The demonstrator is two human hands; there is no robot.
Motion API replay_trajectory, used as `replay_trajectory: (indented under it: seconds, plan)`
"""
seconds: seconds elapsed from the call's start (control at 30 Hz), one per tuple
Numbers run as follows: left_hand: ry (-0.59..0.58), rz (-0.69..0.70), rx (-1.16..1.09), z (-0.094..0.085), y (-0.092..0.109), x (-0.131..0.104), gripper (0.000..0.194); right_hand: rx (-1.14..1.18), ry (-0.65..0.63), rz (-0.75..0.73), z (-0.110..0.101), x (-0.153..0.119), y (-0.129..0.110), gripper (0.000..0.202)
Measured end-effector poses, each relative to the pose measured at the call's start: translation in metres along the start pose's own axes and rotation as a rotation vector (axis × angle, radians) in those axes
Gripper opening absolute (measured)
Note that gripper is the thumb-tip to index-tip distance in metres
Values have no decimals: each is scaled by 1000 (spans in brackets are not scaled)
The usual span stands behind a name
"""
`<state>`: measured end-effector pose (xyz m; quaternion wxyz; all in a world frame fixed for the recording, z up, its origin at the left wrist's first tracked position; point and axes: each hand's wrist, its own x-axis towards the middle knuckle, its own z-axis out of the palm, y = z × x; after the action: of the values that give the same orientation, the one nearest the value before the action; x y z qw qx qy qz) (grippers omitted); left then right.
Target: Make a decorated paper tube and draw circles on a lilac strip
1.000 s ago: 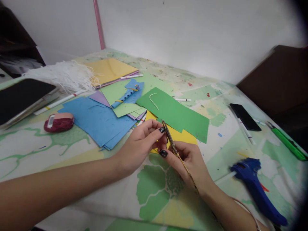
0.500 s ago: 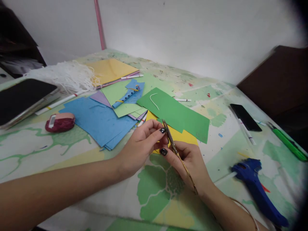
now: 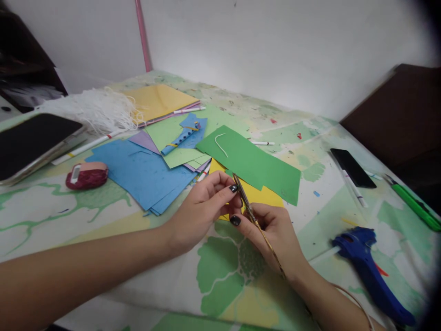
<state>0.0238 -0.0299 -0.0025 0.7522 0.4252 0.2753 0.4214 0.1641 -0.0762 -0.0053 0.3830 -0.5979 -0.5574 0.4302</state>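
Note:
My right hand (image 3: 272, 234) is wrapped round a pair of scissors (image 3: 248, 211) with gold-coloured handles. Their narrow blades point up and away, close against the fingertips of my left hand (image 3: 213, 202). The left thumb and fingers are pinched together; whatever lies between them is too small or hidden to name. Beneath both hands lies yellow paper (image 3: 274, 197), partly covered by a dark green sheet (image 3: 262, 165). A curved white strand (image 3: 220, 146) rests on that green sheet.
Blue sheets (image 3: 138, 170) and a blue paper roll (image 3: 179, 141) lie to the left, beyond a maroon device (image 3: 87, 175). White shredded strands (image 3: 96, 108) sit further back. On the right are a blue glue gun (image 3: 368, 271), a phone (image 3: 352, 168) and a green cutter (image 3: 415, 207).
The scissor blades look slightly closer together than before. My right thumb has shifted a little; the left hand holds nearly the same place.

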Motion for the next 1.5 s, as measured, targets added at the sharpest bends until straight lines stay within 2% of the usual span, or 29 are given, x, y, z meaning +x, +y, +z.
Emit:
replay_trajectory:
  seconds: [0.63,0.93,1.23,1.5]
  plan:
    - [-28,-5,60,-6,2,3,6,-33,-19,24,-7,2,2,47]
    - [70,-11,32,-10,6,8,10,-99,5,-6,-12,4,5,50]
    - [102,16,79,-18,12,13,11,-114,-150,48,-36,10,9,43]
    - [83,5,118,-23,12,15,6,-148,-210,20,-37,11,12,43]
